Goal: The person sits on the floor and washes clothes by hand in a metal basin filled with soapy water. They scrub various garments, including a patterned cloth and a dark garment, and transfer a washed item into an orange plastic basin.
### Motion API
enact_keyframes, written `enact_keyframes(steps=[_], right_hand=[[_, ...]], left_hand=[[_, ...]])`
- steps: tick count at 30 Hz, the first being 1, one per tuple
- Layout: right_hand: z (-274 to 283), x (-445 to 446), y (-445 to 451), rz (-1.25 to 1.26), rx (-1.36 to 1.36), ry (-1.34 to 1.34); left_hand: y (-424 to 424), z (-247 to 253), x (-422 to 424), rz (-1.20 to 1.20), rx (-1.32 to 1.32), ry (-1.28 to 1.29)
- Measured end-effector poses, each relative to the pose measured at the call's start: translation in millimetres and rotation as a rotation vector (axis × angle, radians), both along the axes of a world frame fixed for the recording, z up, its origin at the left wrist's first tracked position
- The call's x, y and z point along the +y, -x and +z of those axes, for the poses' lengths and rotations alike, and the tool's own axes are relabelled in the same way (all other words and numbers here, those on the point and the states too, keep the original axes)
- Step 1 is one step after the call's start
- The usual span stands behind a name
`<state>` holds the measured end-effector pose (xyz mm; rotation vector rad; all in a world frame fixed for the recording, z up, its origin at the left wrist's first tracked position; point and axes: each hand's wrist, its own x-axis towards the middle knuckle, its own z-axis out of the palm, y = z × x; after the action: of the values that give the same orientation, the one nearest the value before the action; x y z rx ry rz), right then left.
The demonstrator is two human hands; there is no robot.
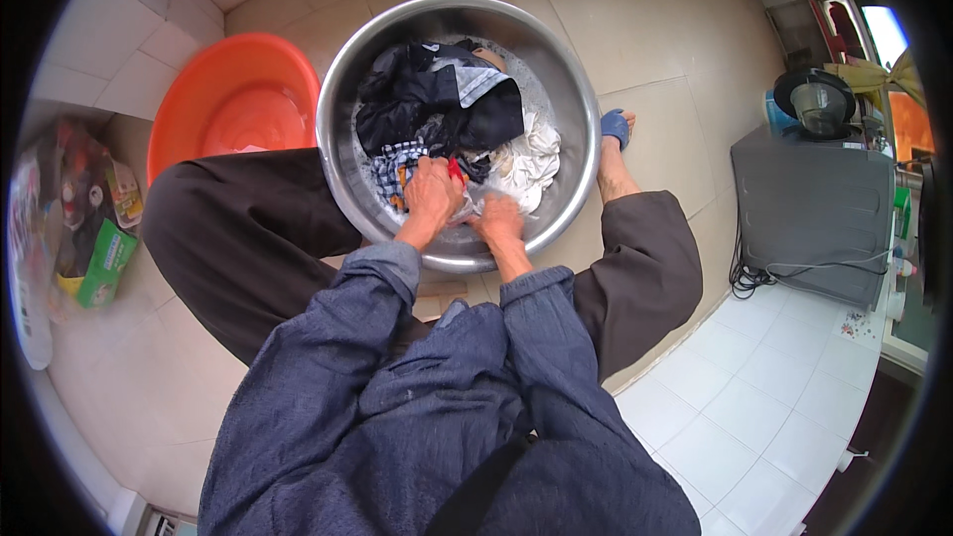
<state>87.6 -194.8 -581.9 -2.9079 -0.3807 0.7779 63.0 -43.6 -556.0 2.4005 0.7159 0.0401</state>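
Observation:
A large round metal basin (pixel 456 262) stands on the floor between my legs, with soapy water and wet clothes in it. My left hand (pixel 430 190) is at the basin's near side, on a red and whitish cloth (pixel 456 170), beside a black-and-white checked cloth (pixel 391 167). Blurred by motion, my right hand (pixel 499 219) touches the whitish part of the wet fabric; its fingers are partly hidden. A white garment (pixel 530 164) lies just beyond my right hand. Dark garments (pixel 447 115) fill the far side, with a grey-and-white striped piece on top.
An orange plastic tub (pixel 234 104) stands against the basin's left side. Bags with mixed packages (pixel 82 216) are at the far left. My foot in a blue slipper (pixel 616 126) is right of the basin. Farther right are a grey appliance (pixel 811 208), cables and a white tiled surface (pixel 737 394).

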Motion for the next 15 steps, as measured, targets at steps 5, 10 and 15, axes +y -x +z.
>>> enact_keyframes(steps=[5, 10, 15], right_hand=[[-31, 22, 4, -0.069, 0.175, -0.204], [31, 31, -28, -0.526, 0.529, -1.055], [108, 19, -33, -0.697, 0.818, -1.575]], left_hand=[[-7, 3, 25, 0.098, 0.087, 0.304], [-5, -49, 19, 0.434, 0.000, 0.786], [-14, -46, 12, 0.797, -0.050, 1.572]])
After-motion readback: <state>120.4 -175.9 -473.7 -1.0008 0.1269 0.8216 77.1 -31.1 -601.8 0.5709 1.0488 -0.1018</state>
